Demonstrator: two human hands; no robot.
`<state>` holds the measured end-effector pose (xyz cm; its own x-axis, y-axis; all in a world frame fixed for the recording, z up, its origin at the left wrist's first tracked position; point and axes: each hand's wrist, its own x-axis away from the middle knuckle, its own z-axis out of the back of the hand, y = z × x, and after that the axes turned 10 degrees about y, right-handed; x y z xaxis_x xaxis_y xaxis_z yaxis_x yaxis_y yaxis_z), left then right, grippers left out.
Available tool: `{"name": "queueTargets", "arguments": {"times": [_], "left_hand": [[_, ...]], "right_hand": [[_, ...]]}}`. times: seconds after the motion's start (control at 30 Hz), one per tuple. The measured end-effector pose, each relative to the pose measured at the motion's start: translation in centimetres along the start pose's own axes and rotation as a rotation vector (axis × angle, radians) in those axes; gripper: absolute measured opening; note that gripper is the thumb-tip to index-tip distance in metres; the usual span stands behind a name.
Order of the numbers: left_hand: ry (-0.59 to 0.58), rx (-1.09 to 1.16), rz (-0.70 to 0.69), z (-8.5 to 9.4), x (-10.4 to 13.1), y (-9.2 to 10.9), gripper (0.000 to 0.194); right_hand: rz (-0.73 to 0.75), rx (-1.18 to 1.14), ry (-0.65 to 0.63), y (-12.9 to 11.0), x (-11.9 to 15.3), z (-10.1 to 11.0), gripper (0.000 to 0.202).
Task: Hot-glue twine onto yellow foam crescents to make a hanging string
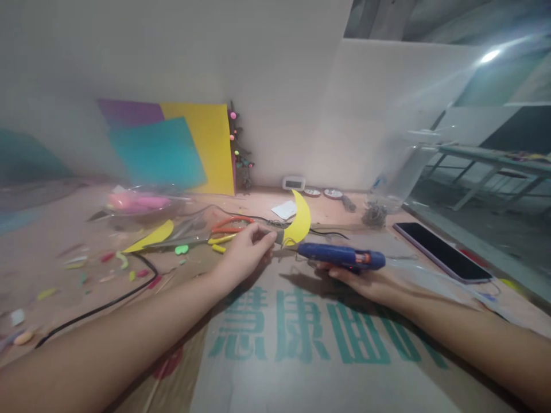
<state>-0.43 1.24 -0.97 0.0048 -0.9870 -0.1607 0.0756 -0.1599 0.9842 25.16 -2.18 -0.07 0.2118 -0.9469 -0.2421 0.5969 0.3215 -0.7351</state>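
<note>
A yellow crescent moon cut-out (pixel 303 217) stands upright over the table, pinched between the thumb and fingers of my left hand (pixel 246 252) near its lower tip. A small dark grey piece shows between those fingertips and the crescent. My right hand (pixel 365 282) is wrapped around a blue hot glue gun (pixel 336 254), held level with its nozzle pointing left. The nozzle tip is close to the crescent's lower end; whether they touch I cannot tell. Most of the gun's handle is hidden by shadow and my fingers.
Scissors with orange handles (pixel 232 225) lie left of my left hand, beside another yellow cut-out (pixel 154 236). A black cable (pixel 129 293) runs across the left, among scattered coloured scraps. A phone (pixel 443 252) lies at right. Coloured sheets (pixel 159 152) lean on the wall; white printed plastic (pixel 267 378) covers the front.
</note>
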Motion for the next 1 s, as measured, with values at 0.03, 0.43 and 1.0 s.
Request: {"name": "queueTargets", "arguments": {"times": [0.03,0.43,1.0], "left_hand": [[0.013,0.024,0.009,0.0,-0.1,-0.2,0.023],[0.024,0.029,0.073,0.0,-0.1,0.5,0.014],[-0.012,-0.169,-0.026,0.5,0.3,0.5,0.032]], "right_hand": [[0.024,-0.011,-0.022,0.2,0.1,0.0,0.032],[0.197,0.188,0.423,-1.7,0.4,1.5,0.022],[0.065,0.069,0.171,-0.9,0.0,-0.3,0.024]]}}
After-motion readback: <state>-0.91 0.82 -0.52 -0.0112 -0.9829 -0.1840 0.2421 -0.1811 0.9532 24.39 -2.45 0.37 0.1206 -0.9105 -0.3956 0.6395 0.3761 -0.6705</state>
